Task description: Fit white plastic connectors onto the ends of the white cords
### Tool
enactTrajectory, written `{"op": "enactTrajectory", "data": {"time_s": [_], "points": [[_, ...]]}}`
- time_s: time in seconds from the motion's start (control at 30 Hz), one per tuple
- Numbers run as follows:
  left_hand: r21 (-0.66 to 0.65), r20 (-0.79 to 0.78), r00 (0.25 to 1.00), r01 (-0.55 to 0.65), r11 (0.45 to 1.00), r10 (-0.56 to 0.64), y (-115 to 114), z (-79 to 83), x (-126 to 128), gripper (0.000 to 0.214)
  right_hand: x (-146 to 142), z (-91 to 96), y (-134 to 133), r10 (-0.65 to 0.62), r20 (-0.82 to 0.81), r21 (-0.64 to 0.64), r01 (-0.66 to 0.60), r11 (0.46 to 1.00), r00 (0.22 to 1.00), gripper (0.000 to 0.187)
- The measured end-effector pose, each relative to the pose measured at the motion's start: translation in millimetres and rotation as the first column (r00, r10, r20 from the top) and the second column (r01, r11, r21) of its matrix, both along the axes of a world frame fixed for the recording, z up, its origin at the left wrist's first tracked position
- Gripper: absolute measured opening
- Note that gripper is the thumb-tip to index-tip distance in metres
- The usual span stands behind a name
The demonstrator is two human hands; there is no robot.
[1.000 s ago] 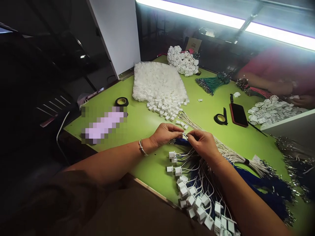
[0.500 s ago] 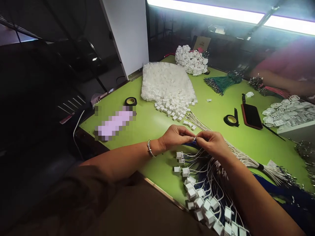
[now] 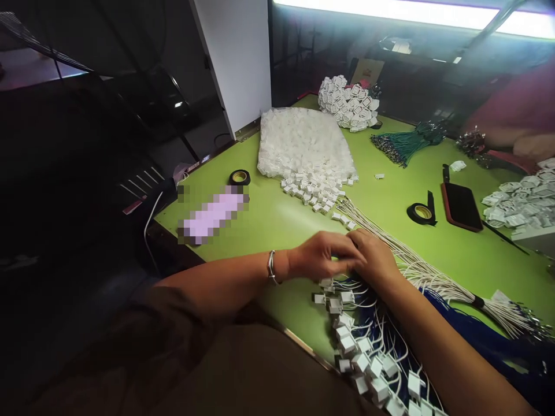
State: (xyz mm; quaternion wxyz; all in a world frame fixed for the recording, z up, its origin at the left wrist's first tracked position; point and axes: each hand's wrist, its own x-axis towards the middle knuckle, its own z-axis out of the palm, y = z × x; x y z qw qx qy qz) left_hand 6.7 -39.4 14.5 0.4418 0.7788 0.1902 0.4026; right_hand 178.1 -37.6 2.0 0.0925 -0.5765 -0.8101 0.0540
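Observation:
Over the near part of the green table, my left hand (image 3: 323, 254) has its thumb and fingers drawn together at the fingers of my right hand (image 3: 376, 257). What they pinch is hidden. My right hand is closed with its back toward me, and whatever lies in its grip does not show. Beneath and in front of the hands spread wires with white connector housings (image 3: 362, 363) on their ends. Dark blue wires (image 3: 459, 315) run under my right forearm. A bundle of white wires (image 3: 416, 260) stretches past my right hand, bound by a black band.
A clear bag of white housings (image 3: 306, 141) spills onto the green table (image 3: 277, 225). Black tape rolls (image 3: 421, 214), a phone (image 3: 462, 207), green wires (image 3: 405, 143) and piles of white parts (image 3: 349, 104) lie around. Another person's arm (image 3: 515, 144) rests at the right.
My hands have closed together; the right has turned its back toward me, and the small white piece seen between the fingertips is now hidden. The view has shifted slightly left.

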Motion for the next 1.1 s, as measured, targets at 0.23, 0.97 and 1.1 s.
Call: {"op": "enactTrajectory", "data": {"time_s": [0.23,0.97,1.1], "points": [[-0.179,-0.081,0.692,-0.718,0.673,0.717,76.7,-11.0,-37.8,0.012,-1.9,-6.6,-5.5,-0.038,-0.048,0.100,0.042,0.994,0.998,0.013],[0.566,-0.503,0.603,-0.310,0.764,0.618,72.9,-31.2,-20.8,0.021,-8.4,-4.4,-9.3,0.220,0.067,0.144,-0.228,0.963,0.973,0.025],[0.561,-0.481,0.567,-0.387,0.732,0.669,76.0,-34.9,-20.6,0.025,-9.5,-3.0,-6.9,0.208,0.024,0.102,-0.209,0.972,0.978,0.024]]}}
